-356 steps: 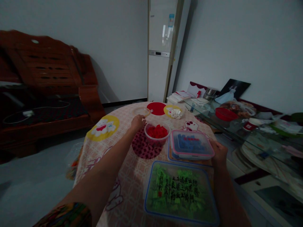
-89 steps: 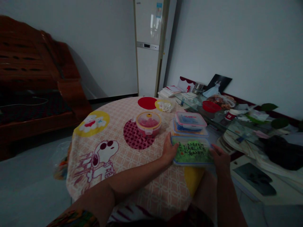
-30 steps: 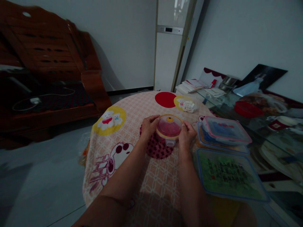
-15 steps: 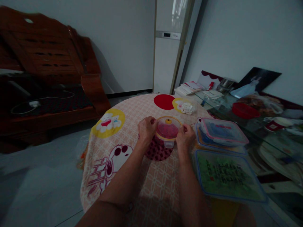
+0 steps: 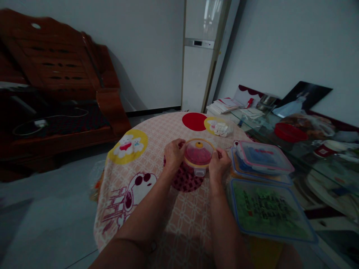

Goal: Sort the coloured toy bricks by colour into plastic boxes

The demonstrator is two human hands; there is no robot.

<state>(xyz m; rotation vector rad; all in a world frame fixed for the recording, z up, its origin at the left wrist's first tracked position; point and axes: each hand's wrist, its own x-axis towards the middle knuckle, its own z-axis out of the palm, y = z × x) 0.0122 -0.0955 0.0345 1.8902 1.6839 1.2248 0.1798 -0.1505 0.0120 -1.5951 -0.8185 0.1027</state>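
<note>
- Lying nearest, toward four o'clock from the round box (image 5: 198, 154), the green-filled box (image 5: 273, 211) has no hand on it; both hands held it three seconds ago, so the handling has passed to the round box.
- Jutting from the round box at six o'clock, a clear clip (image 5: 199, 172) shows; whether it is fastened cannot be told.
- Pinching the rim at about three o'clock, the right hand (image 5: 220, 161) has its thumb and fingers drawn narrow.
- Holding the rim at nine o'clock, the left hand (image 5: 174, 154) is likewise curled in; neither has shifted much in the last half second.
- Covering the round box between them, a yellow-rimmed lid (image 5: 199, 144) sits over red contents.
- Resting at three o'clock, past the right hand, a blue-filled box (image 5: 263, 157) tops another box (image 5: 260, 178).
- Sitting farthest, near one o'clock, is a white pile (image 5: 222, 129).
</note>
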